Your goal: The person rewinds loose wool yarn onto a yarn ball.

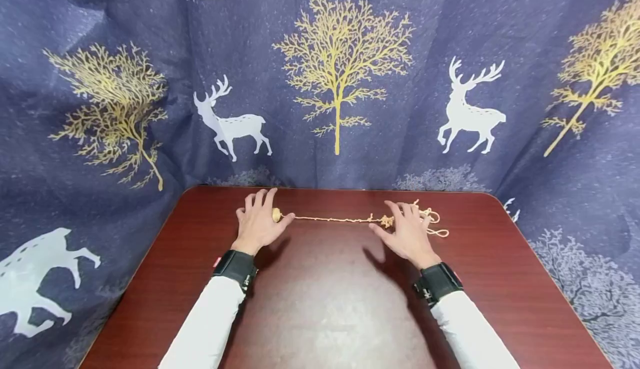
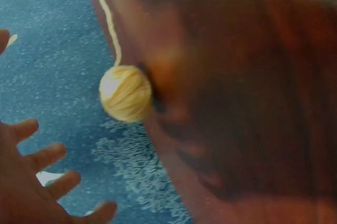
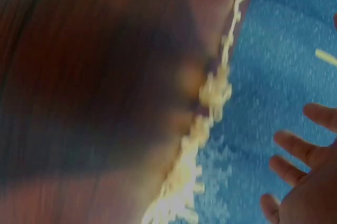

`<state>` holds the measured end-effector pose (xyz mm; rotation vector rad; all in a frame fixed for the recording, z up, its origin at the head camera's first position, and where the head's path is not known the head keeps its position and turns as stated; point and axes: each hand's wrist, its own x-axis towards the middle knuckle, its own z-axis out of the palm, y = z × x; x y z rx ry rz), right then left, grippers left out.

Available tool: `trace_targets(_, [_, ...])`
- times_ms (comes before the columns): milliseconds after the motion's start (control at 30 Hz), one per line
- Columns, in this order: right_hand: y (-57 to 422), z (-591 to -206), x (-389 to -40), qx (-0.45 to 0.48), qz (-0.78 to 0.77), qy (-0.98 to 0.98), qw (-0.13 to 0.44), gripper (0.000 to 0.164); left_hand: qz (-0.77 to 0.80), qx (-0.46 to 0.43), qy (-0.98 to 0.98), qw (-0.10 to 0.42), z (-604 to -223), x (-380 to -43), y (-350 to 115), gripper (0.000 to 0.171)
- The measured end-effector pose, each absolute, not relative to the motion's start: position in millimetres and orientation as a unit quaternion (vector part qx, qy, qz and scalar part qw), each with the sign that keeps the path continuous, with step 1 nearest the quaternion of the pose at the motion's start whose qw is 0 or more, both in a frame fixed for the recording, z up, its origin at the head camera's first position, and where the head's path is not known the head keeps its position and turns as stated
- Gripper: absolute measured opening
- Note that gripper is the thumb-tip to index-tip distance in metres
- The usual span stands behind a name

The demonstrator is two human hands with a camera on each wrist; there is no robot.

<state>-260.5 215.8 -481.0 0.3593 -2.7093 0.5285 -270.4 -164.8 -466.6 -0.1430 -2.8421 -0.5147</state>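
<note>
A small ball of pale yellow yarn point(image 2: 126, 93) lies near the table's far edge, with a single strand point(image 1: 332, 220) running from it to the right. My left hand point(image 1: 257, 223) is spread beside the ball, fingers apart and holding nothing. At the strand's other end sits a knotted clump of yarn point(image 1: 386, 222), followed by loose loops point(image 1: 440, 232) at the right. Over these loops my right hand point(image 1: 410, 233) hovers with its fingers spread, covering part of them in the head view. In the right wrist view the knotted yarn point(image 3: 215, 92) stands apart from the fingertips point(image 3: 287, 138).
The reddish-brown wooden table point(image 1: 175, 280) has rounded far corners. Right behind it hangs a dark blue curtain point(image 1: 360, 163) printed with white deer and golden trees. Dark straps point(image 1: 236, 269) with cameras sit on both wrists, over white sleeves.
</note>
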Motion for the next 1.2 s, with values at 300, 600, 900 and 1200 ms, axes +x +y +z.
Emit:
trace_targets(300, [153.4,-493.1,-283.0,0.168,0.247,-0.939,0.169,0.050,-0.217,-0.055,-0.967,0.119,-478.8,-279.2,-178.2,0.066])
trace_targets(600, [86.2,-498.1,-309.2,0.207,0.285,-0.932,0.082,0.028,-0.230,-0.057,-0.969,0.067,-487.9,-292.6,-195.2,0.062])
trace_targets(900, [22.3,-499.1,-331.4,0.237,0.281,-0.930,0.024,0.028,-0.234,-0.075,-0.969,0.036,-490.0,-304.3,-200.8,0.065])
trace_targets(1200, [-15.2,-501.6,-346.0,0.250,0.229,-0.941,-0.001,0.027,-0.233,-0.078,-0.969,0.013,-493.7,-308.1,-204.2,0.060])
